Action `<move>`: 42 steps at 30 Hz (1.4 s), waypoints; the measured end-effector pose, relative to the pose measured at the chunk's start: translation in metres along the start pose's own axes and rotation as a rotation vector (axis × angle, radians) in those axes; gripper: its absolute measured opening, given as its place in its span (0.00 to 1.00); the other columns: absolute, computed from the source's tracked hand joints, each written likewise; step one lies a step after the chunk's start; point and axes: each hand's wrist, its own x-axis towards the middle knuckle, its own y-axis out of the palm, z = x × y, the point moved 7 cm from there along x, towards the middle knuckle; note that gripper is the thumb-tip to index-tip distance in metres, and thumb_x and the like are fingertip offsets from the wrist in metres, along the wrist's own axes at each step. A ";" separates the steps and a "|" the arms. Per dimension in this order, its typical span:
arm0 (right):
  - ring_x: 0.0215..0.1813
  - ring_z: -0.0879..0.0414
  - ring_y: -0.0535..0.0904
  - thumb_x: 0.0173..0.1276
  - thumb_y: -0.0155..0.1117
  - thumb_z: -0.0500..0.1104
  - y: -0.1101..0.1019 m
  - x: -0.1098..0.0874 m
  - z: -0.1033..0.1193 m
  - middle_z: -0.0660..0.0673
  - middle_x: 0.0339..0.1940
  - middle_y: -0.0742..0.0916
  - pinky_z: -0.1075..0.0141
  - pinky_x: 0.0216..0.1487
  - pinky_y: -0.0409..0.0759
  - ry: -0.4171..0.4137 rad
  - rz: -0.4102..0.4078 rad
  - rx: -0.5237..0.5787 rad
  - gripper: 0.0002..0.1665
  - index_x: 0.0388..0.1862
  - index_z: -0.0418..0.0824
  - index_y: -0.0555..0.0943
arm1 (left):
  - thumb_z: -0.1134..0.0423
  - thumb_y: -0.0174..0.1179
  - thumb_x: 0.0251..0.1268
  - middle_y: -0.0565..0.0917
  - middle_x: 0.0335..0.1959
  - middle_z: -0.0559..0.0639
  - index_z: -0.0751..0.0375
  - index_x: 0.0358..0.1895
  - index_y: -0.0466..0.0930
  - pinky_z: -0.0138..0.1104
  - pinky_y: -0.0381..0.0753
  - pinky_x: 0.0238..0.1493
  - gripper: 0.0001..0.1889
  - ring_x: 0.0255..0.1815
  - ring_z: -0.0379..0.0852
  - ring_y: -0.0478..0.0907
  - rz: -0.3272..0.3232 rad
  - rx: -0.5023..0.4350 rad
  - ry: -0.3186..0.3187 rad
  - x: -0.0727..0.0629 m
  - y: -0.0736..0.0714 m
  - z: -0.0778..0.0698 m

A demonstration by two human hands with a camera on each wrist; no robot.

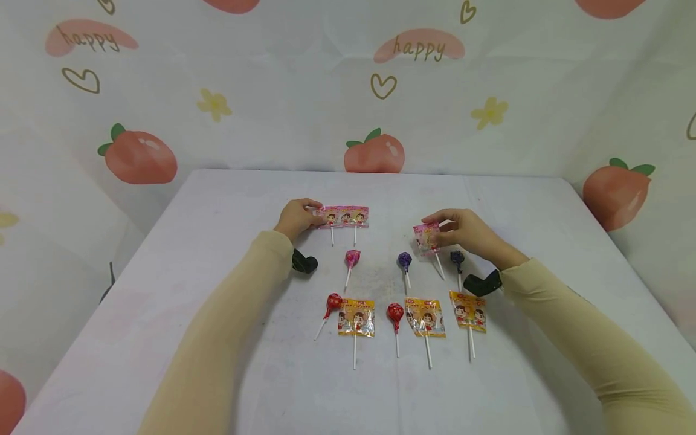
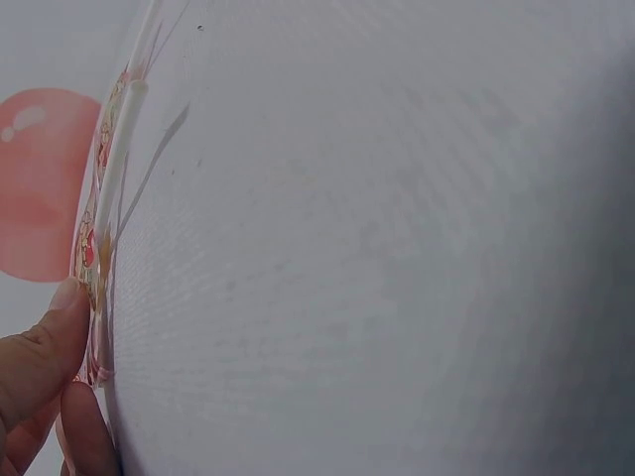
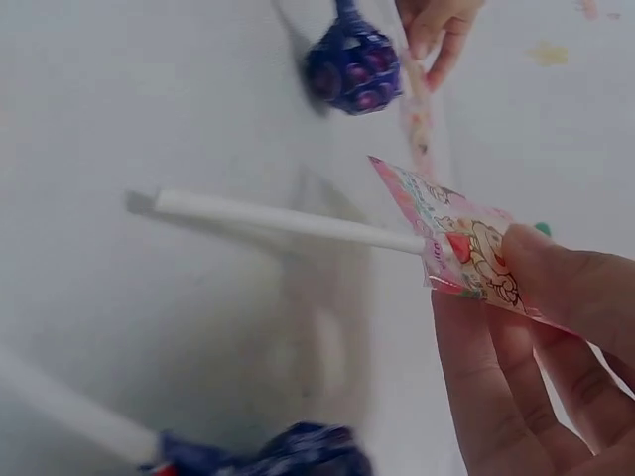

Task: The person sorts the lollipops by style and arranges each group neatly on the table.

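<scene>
My left hand [image 1: 298, 217] pinches the left edge of a pink flat-wrapped lollipop [image 1: 331, 216], thumb on its wrapper in the left wrist view. Right beside it lies a second pink flat-wrapped lollipop [image 1: 356, 216], its stick also toward me. Farther right, my right hand [image 1: 462, 232] grips another pink flat-wrapped lollipop [image 3: 476, 248] between thumb and fingers, the white stick pointing down toward the table. Two purple round lollipops, one left [image 1: 404, 260] and one right [image 1: 457, 258], lie near that hand. A pink round lollipop [image 1: 352, 258] lies between the hands, nearer the left.
In the front row, red round lollipops, one left [image 1: 333, 301] and one right [image 1: 395, 312], alternate with yellow flat-wrapped lollipops, one left [image 1: 356, 318], one middle [image 1: 426, 316] and one right [image 1: 468, 311]. A patterned curtain [image 1: 293, 121] hangs behind the white table [image 1: 163, 302].
</scene>
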 end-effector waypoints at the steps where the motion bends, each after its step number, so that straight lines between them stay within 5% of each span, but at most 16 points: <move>1: 0.52 0.48 0.80 0.65 0.67 0.38 -0.001 0.000 0.002 0.34 0.56 0.78 0.68 0.44 0.82 -0.007 -0.010 -0.001 0.25 0.60 0.34 0.77 | 0.58 0.69 0.59 0.73 0.33 0.49 0.54 0.60 0.79 0.32 0.65 0.39 0.24 0.31 0.43 0.67 -0.001 -0.001 -0.001 0.000 0.000 0.000; 9: 0.45 0.61 0.81 0.65 0.68 0.41 -0.013 0.005 0.020 0.37 0.54 0.78 0.69 0.44 0.81 -0.055 -0.083 0.040 0.28 0.63 0.35 0.73 | 0.58 0.68 0.59 0.74 0.35 0.50 0.54 0.60 0.78 0.33 0.65 0.42 0.24 0.34 0.44 0.67 -0.003 0.013 -0.002 0.002 0.001 0.003; 24: 0.45 0.60 0.83 0.66 0.66 0.39 -0.020 0.026 0.060 0.40 0.54 0.79 0.68 0.45 0.82 -0.075 -0.183 0.171 0.26 0.62 0.36 0.73 | 0.57 0.68 0.59 0.73 0.35 0.50 0.54 0.61 0.78 0.34 0.65 0.43 0.25 0.34 0.44 0.67 0.001 0.032 0.008 0.001 0.000 0.002; 35: 0.43 0.60 0.81 0.68 0.60 0.32 -0.011 0.049 0.073 0.42 0.48 0.76 0.69 0.47 0.81 -0.073 -0.114 0.365 0.25 0.63 0.31 0.69 | 0.58 0.69 0.59 0.72 0.32 0.49 0.54 0.60 0.78 0.33 0.65 0.40 0.24 0.29 0.42 0.67 0.006 0.023 0.016 0.001 -0.001 0.001; 42: 0.43 0.58 0.79 0.68 0.58 0.29 -0.002 0.063 0.071 0.40 0.49 0.74 0.68 0.48 0.81 -0.031 -0.059 0.386 0.25 0.64 0.30 0.67 | 0.58 0.69 0.59 0.73 0.31 0.48 0.55 0.60 0.78 0.31 0.66 0.37 0.24 0.26 0.40 0.67 0.009 0.011 0.022 0.001 0.000 0.000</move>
